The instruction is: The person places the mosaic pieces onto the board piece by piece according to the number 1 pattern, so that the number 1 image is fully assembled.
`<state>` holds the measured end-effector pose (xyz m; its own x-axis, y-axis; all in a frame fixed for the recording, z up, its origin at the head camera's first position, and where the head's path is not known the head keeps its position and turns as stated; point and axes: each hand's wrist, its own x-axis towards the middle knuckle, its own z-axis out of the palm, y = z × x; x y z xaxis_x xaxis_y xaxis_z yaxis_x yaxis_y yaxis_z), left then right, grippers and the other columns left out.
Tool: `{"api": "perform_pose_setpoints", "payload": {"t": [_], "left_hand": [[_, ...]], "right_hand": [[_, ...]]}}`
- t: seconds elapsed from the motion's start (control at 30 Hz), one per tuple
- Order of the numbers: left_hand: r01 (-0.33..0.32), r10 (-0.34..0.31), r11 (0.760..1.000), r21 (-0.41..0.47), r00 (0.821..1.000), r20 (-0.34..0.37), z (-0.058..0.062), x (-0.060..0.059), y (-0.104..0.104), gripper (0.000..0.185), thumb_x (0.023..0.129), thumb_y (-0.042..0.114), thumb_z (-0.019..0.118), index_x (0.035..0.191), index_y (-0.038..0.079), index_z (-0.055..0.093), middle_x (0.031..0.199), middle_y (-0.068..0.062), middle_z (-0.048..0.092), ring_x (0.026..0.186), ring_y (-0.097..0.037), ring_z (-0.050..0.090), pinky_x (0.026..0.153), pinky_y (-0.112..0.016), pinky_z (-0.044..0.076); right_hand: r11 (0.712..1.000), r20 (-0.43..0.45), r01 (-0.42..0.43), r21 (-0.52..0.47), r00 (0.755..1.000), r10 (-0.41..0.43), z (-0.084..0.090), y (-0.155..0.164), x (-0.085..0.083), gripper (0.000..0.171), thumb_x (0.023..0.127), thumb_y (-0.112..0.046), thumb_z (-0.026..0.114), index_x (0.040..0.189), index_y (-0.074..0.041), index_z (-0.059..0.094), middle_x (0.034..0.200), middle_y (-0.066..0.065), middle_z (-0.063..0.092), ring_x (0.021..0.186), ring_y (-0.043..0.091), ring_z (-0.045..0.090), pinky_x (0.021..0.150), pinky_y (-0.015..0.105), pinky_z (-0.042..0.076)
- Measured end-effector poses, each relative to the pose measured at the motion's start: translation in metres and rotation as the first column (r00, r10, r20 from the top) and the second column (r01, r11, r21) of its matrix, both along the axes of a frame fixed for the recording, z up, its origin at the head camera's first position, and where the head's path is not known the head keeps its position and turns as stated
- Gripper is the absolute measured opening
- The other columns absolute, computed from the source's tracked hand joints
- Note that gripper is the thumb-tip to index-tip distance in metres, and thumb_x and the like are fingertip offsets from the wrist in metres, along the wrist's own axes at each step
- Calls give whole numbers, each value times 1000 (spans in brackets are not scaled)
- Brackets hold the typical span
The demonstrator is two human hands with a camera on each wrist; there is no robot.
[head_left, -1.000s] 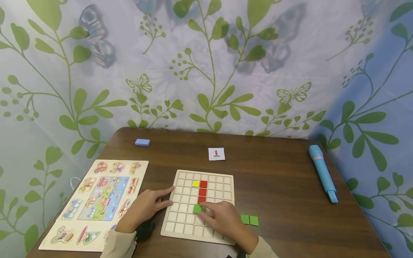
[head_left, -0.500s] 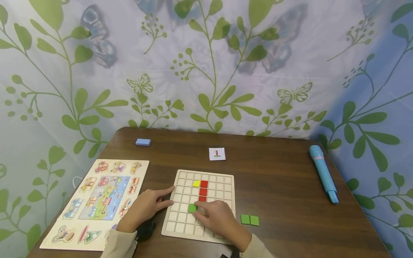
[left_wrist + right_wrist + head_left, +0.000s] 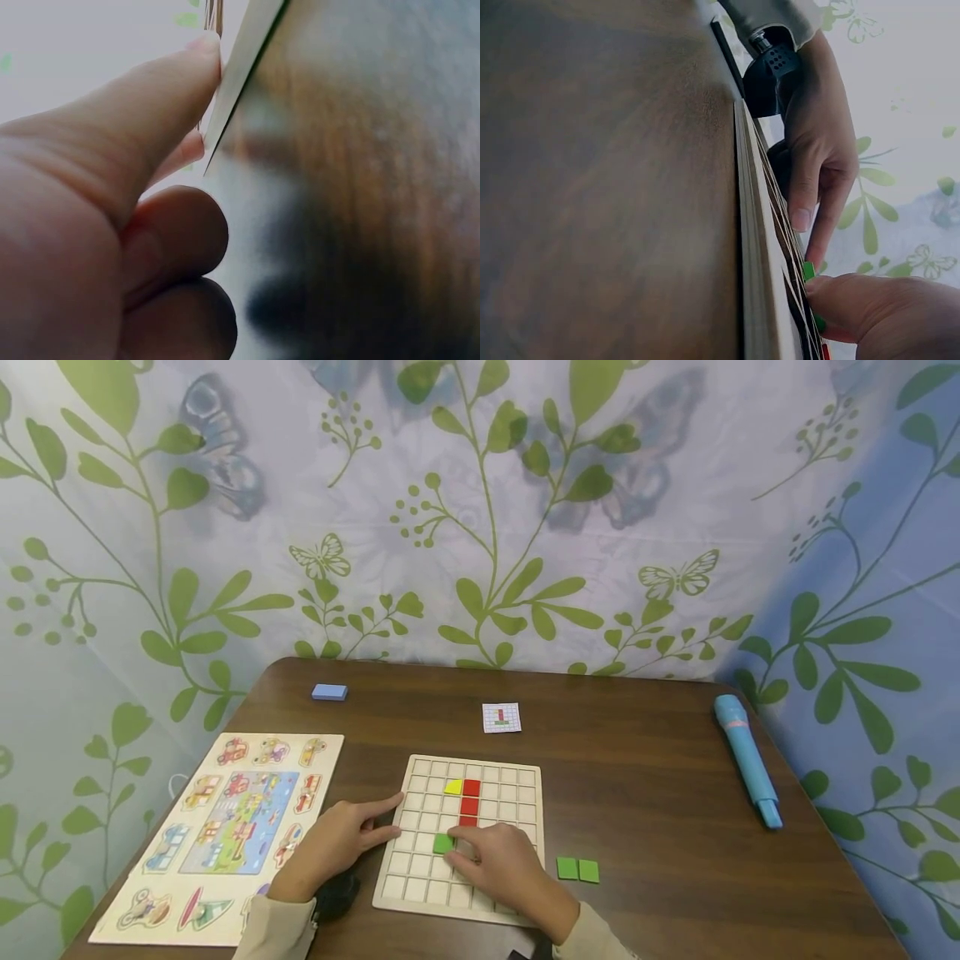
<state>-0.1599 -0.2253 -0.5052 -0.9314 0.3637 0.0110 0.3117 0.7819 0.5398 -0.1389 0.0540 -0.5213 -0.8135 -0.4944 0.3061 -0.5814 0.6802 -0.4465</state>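
A light wooden grid board lies on the table in the head view. My right hand pinches a green square tile between thumb and index finger, in the left part of the grid below the red tiles. Several cells up, a slant-sided yellow tile sits left of the top tile in a column of red tiles, whose lower end my fingers partly hide. At the board's left edge my left hand rests with index finger and thumb stretched out against it; the left wrist view shows the thumb on that edge.
Two green tiles lie right of the board. Behind it is a small pattern card. A picture puzzle board lies at left, a blue block at back left, and a light-blue stick-shaped object at right.
My right hand has shifted left with the green tile, about one cell, from below the red column to the cell left of it. The left hand has stayed at the board's edge.
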Motion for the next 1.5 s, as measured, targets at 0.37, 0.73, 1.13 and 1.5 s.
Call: {"api": "perform_pose_setpoints", "payload": {"t": [0.37,0.73,1.13,1.5], "left_hand": [[12,-12,1000,-4,1000,-20,2,-1,2,52,95,40,73,142,20,64,56,16,44,49,-1,32,51,-23,36],[18,-18,1000,1,1000,-22,4,-1,1,53,95,40,72,143,19,63,56,15,45,49,-1,32,51,-23,37],[6,-6,1000,-1,1000,-5,1,-1,0,53,95,41,72,143,20,63,57,14,45,50,-1,34,51,-23,36],[23,-23,1000,17,1000,2,1,1,-1,54,95,40,73,143,19,63,57,14,44,51,-1,32,53,-23,37]], "right_hand": [[1000,4,10,-25,1000,-10,1,2,0,21,90,-33,77,107,-21,81,50,-23,35,49,-3,32,53,20,32],[999,36,19,-46,999,-17,0,0,-1,23,91,-36,77,108,-21,81,51,-23,35,50,-4,31,48,20,29],[999,31,28,-43,999,-27,-1,0,1,19,91,-34,78,105,-20,81,51,-23,36,49,-5,30,48,19,28],[993,-158,30,-111,986,-48,-8,18,11,14,86,-26,83,100,-23,81,50,-22,45,54,-9,27,53,13,36]]}}
